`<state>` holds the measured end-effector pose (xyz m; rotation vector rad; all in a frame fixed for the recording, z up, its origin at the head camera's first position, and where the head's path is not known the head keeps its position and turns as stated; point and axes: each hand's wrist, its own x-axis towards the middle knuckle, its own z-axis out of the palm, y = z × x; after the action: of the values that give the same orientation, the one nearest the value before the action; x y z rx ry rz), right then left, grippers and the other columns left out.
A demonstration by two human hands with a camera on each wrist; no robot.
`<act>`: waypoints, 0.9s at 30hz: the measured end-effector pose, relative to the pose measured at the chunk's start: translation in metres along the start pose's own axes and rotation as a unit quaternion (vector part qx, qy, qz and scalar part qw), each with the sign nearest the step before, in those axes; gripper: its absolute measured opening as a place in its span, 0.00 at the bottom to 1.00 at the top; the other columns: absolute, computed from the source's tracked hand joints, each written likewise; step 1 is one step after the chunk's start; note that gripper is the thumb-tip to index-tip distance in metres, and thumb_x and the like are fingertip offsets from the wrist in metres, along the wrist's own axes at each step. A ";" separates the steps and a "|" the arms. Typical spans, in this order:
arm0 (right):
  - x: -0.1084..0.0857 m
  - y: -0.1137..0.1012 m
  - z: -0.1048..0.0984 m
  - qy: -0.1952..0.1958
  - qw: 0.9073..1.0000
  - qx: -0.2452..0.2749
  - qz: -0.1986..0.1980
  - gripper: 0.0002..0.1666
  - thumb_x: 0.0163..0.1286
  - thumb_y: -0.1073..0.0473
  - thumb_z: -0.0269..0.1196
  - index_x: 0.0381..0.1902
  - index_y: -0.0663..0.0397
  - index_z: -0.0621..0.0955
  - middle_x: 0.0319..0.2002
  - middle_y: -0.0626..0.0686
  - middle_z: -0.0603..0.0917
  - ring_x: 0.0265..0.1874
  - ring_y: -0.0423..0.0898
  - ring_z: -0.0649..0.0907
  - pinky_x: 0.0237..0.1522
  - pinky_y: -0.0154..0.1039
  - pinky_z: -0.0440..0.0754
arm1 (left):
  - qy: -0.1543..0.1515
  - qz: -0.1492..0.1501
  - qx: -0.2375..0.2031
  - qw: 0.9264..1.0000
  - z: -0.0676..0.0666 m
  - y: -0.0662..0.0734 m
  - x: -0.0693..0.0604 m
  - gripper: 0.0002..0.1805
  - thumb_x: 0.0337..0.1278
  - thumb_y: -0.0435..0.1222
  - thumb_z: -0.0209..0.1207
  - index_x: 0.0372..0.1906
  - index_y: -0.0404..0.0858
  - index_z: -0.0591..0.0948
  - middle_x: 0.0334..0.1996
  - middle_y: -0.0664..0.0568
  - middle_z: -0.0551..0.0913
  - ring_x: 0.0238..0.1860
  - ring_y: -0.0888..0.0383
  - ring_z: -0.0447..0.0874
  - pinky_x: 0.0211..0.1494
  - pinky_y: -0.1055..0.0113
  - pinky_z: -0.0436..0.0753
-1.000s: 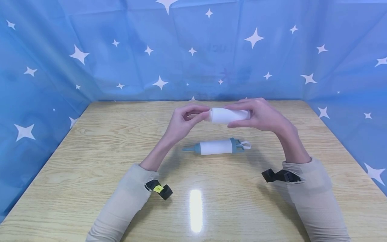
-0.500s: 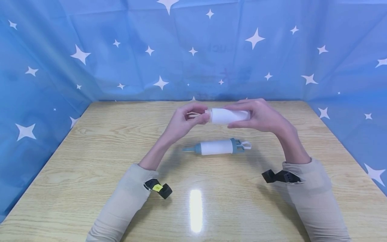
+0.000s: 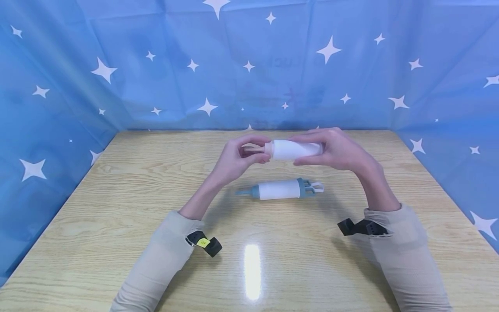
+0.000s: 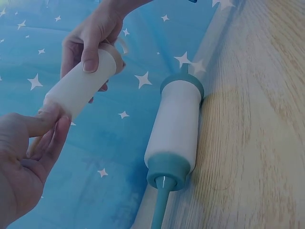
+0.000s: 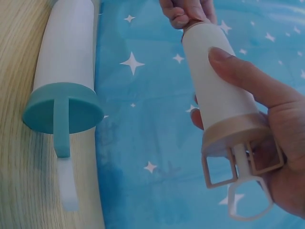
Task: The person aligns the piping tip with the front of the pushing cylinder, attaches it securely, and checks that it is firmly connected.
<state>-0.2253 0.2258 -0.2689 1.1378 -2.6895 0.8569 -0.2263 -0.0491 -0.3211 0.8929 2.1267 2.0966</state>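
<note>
A large syringe (image 3: 295,149) with a white barrel and pinkish-beige ends is held level above the table. My right hand (image 3: 335,147) grips its barrel near the plunger end, with the thumb across the barrel in the right wrist view. At the nozzle end, my left hand (image 3: 235,158) has thumb and fingers around the beige collar (image 3: 268,148), and the thin nozzle points back into the palm. Beneath both hands lies a second, teal-ended syringe (image 3: 278,190) on its side, touched by neither. The held one's looped white plunger handle (image 5: 250,198) shows in the right wrist view.
The wooden table (image 3: 117,216) spreads out in front of me and carries a bright light reflection. A blue curtain (image 3: 249,86) with white stars closes off the back and both sides. Dark camera mounts sit on both sleeves.
My left thumb and fingers have shifted around the collar, and more of the collar and nozzle now shows. My right hand and the barrel stay put, as does the teal-ended syringe.
</note>
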 end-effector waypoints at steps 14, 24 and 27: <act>0.000 0.000 0.000 0.006 1.000 0.000 -0.008 0.31 0.57 0.55 0.79 0.60 0.48 0.84 0.51 0.49 0.87 0.38 0.43 0.82 0.32 0.35 0.80 | 0.021 0.057 0.006 0.998 0.001 -0.001 0.001 0.10 0.66 0.28 0.63 0.49 0.28 0.84 0.44 0.42 0.88 0.39 0.49 0.90 0.47 0.55 0.89; 0.000 0.001 0.001 0.011 1.000 -0.006 -0.018 0.31 0.57 0.57 0.78 0.60 0.51 0.84 0.51 0.51 0.87 0.36 0.43 0.82 0.31 0.35 0.81 | 0.032 0.095 0.023 0.995 0.004 -0.002 0.002 0.14 0.56 0.22 0.68 0.48 0.27 0.84 0.47 0.41 0.86 0.46 0.49 0.88 0.51 0.59 0.88; 0.000 0.001 0.001 0.014 1.000 -0.007 -0.021 0.31 0.57 0.58 0.78 0.60 0.51 0.84 0.49 0.51 0.87 0.34 0.43 0.81 0.30 0.35 0.81 | 0.037 0.108 0.032 0.993 0.005 -0.002 0.002 0.17 0.53 0.21 0.69 0.50 0.26 0.83 0.48 0.40 0.84 0.48 0.48 0.86 0.53 0.60 0.87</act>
<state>-0.2261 0.2262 -0.2703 1.1652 -2.6349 0.8392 -0.2267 -0.0436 -0.3223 1.1170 2.2375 2.2002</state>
